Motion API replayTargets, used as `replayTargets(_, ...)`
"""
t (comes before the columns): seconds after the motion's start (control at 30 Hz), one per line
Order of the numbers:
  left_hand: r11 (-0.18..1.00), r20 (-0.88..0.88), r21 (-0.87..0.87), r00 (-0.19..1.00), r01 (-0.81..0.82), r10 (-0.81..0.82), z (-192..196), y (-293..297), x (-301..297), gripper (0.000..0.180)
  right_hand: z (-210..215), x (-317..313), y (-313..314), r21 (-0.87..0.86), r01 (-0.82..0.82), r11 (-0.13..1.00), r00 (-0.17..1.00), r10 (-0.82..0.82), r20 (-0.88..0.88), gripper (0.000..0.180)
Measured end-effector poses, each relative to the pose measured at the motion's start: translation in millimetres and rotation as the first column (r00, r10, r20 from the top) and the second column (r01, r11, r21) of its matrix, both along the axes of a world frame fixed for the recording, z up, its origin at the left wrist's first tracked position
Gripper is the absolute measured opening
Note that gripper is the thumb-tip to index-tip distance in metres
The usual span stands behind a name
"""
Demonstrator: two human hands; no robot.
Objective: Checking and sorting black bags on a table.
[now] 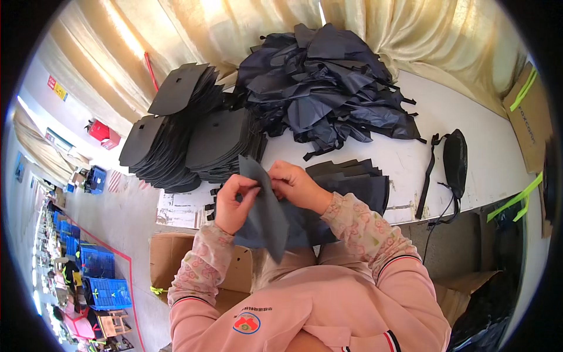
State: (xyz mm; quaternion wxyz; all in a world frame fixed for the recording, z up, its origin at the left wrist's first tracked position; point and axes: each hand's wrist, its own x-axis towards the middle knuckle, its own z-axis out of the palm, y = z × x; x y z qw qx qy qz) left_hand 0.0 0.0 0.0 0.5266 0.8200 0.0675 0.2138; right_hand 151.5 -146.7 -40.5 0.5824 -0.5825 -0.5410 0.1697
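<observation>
Between my two hands is a dark grey flat panel (pixel 268 218), tilted nearly edge-on, its lower end hanging over my lap. My left hand (pixel 233 202) pinches its left side between thumb and fingers. Fingers of my right hand (pixel 295 183) are closed on its upper right edge. Beneath it, black fabric pieces (pixel 366 193) lie overlapped at the table's near edge and drape toward my lap. Just beyond my left hand stand stacks of black panels with rounded ends (pixel 217 146). A large heap of loose black fabric pieces (pixel 328 88) with straps lies farther back.
On the white table (pixel 475 117), a black pouch (pixel 455 158) with straps and cord lies at the right. A cardboard box (pixel 171 258) sits below the table at left; a carton (pixel 525 117) stands far right. Curtains (pixel 428 35) hang behind. Blue crates (pixel 108 293) line the floor at left.
</observation>
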Motion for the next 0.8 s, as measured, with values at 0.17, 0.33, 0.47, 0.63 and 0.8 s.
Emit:
replayTargets(0.17,0.887,0.086,0.461,0.996,-0.005,-0.039,11.5,-28.8,4.0,0.016,26.0,2.1,-32.6,-0.120,-0.436,0.892,0.600,0.188,-0.778,0.036)
replayTargets(0.33,0.931,0.071,0.360,0.994,0.055,-0.086,8.5,-19.1,12.2,0.012,42.0,21.2,-43.0,-0.358,-0.442,0.823,0.891,0.355,-0.283,0.037)
replayTargets(0.47,0.955,0.072,-0.297,0.996,-0.022,0.046,26.5,15.4,-7.9,0.015,11.8,66.2,-54.4,-0.515,-0.212,0.831,0.966,0.257,0.016,0.042)
replayTargets(0.63,0.747,0.049,-0.559,0.885,-0.359,0.463,11.2,87.8,-66.1,0.009,-48.6,114.7,-99.9,-0.642,-0.008,0.767,0.992,0.086,0.091,0.051)
replayTargets(0.8,0.598,-0.174,-0.628,0.839,-0.498,0.516,-74.6,182.8,-132.8,0.011,-58.6,115.4,-117.4,-0.737,0.060,0.674,0.994,0.025,0.103,0.053)
